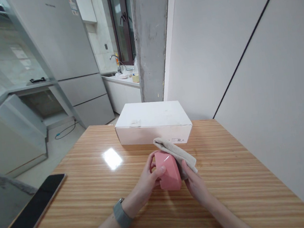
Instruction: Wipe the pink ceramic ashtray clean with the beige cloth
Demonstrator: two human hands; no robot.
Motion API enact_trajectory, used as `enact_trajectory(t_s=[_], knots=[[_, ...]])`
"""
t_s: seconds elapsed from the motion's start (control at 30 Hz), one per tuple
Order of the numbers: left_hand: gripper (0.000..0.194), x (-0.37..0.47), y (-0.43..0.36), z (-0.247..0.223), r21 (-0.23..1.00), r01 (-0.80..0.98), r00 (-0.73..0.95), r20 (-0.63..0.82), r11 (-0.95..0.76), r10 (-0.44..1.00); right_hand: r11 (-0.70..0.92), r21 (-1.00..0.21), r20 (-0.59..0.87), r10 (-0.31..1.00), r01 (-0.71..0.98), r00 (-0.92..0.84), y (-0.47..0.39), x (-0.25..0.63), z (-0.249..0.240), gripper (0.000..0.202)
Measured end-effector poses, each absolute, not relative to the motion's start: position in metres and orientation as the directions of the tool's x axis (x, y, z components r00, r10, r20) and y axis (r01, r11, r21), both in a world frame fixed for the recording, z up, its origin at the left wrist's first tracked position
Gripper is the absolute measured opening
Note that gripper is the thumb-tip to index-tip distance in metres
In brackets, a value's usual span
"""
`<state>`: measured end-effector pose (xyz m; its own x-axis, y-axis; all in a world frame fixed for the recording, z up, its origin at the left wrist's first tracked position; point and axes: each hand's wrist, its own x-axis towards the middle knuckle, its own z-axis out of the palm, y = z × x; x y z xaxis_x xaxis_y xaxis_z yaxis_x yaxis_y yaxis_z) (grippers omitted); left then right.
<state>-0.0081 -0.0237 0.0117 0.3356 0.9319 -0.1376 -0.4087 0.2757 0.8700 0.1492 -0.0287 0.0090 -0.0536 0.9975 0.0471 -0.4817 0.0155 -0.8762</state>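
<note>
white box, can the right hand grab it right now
Probably not: the white box sits just beyond, but the right hand holds the gray cloth against the pink object.

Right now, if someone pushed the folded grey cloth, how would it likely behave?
The grey cloth would probably give and bend, since its folded edge looks soft and rounded. It seems light, looking like plain fabric. It may slide on the pink object, whose face looks smooth and glossy.
</note>
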Motion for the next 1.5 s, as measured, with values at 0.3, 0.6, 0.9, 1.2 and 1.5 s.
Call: enact_trajectory(t_s=[0.3,0.6,0.9,1.2,1.5], knots=[[0.092,-0.005,-0.025,0.018,0.848,-0.453,0.398,-0.085,0.277,0.913,-0.034,-0.858,-0.016,0.999,-0.513,-0.04,-0.021,0.151,0.007,0.043],[0.09,-0.009,-0.021,0.011,0.902,-0.34,0.335,-0.15,0.268,0.93,-0.086,-0.83,-0.062,0.996,-0.551,-0.062,-0.024,0.149,0.012,0.045],[0.08,-0.016,-0.014,0.01,0.891,-0.339,0.338,-0.184,0.301,0.923,-0.032,-0.833,0.033,0.994,-0.553,-0.107,-0.027,0.144,0.019,0.039],[0.075,-0.011,-0.018,0.022,0.917,-0.347,0.23,-0.12,0.197,0.966,-0.035,-0.843,-0.011,0.999,-0.536,-0.047,-0.026,0.142,0.01,0.038],[0.113,-0.015,-0.018,0.022,0.968,-0.204,0.345,-0.071,0.149,0.936,-0.17,-0.808,-0.125,0.985,-0.564,-0.118,-0.022,0.143,0.014,0.05]])
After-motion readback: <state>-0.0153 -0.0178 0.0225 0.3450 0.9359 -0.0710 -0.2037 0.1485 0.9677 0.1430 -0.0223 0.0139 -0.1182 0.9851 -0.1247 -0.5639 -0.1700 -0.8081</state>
